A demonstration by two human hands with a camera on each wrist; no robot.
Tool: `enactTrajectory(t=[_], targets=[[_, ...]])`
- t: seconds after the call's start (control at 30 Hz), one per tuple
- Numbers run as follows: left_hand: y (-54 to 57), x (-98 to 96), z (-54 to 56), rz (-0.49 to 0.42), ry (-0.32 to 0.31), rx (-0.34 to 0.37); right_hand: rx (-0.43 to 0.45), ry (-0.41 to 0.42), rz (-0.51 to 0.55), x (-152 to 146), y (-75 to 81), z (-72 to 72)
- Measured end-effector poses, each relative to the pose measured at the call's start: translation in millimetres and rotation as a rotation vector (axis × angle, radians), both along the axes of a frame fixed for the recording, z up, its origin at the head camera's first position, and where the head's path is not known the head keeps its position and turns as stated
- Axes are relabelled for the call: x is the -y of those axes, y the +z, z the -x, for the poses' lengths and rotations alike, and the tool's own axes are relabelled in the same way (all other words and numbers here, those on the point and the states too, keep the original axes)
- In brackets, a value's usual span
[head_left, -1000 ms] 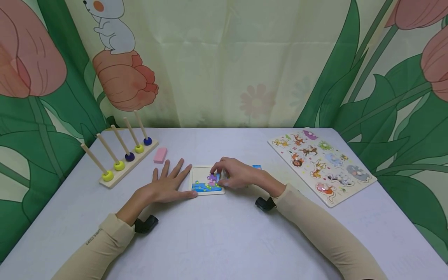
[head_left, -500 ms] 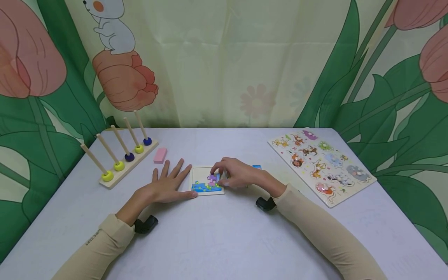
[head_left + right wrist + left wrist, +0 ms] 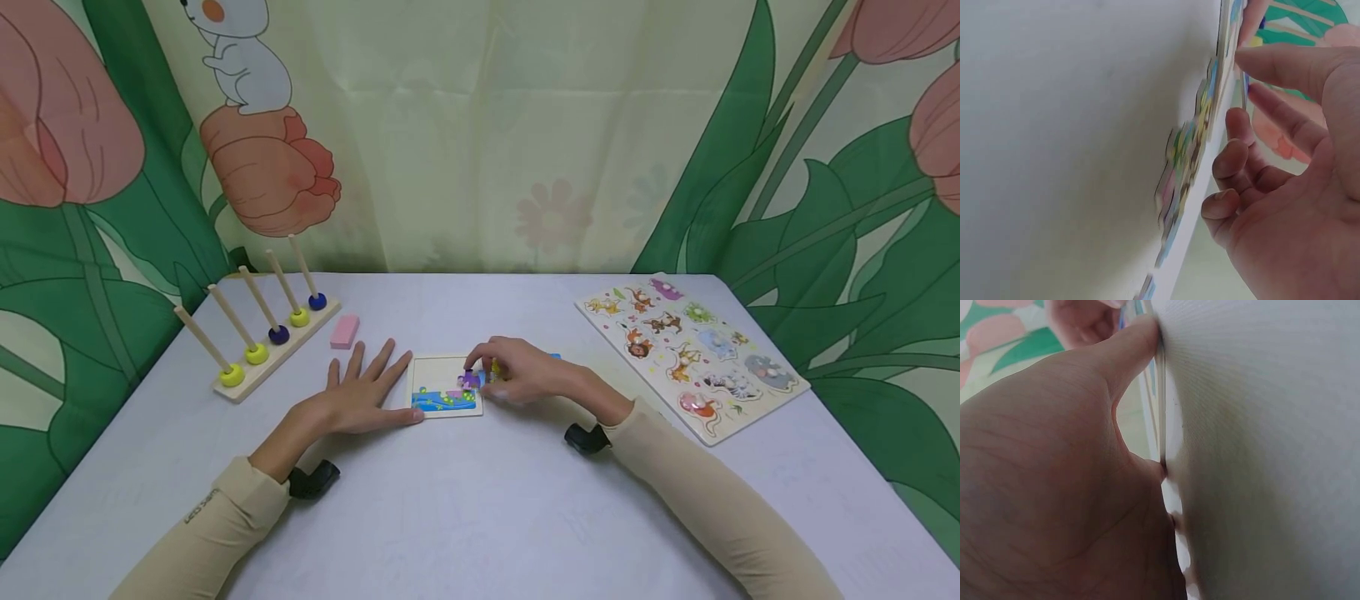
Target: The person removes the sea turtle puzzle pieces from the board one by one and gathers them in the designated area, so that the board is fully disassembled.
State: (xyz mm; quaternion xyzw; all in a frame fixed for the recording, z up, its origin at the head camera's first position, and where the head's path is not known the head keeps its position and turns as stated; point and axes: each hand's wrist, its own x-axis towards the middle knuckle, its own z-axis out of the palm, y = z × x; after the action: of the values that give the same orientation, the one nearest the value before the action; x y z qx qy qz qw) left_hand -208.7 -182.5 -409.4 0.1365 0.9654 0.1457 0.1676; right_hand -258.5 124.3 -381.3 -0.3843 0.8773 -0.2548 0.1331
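Note:
A small jigsaw puzzle board with a pale wooden frame lies mid-table; blue pieces with yellow dots fill its lower strip. My left hand is spread at the board's left side, its thumb pressing the near left corner. At the right side of the board, my right hand pinches a purple puzzle piece between thumb and index finger. In the right wrist view this piece shows edge-on, tilted up from the board, while the other fingers curl loosely.
Several loose puzzle pieces lie beside the board, mostly behind the right hand in the head view. A pink block and a peg stand with yellow and blue beads are at left. An animal puzzle board lies at right.
My right hand has shifted slightly to the right, taking the purple puzzle piece with it and tilting it. The left hand stays in place on the board's corner.

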Motion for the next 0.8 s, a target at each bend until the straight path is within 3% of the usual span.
enactTrajectory(t=[0.37, 0.8], targets=[[-10.8, 1.8, 4.4, 0.026, 0.011, -0.022, 0.0, -0.033, 0.006, -34.1, -1.2, -1.0], [-3.5, 2.2, 0.9, -0.014, -0.009, -0.025, -0.032, -0.081, 0.005, -77.2, -2.9, -8.6]])
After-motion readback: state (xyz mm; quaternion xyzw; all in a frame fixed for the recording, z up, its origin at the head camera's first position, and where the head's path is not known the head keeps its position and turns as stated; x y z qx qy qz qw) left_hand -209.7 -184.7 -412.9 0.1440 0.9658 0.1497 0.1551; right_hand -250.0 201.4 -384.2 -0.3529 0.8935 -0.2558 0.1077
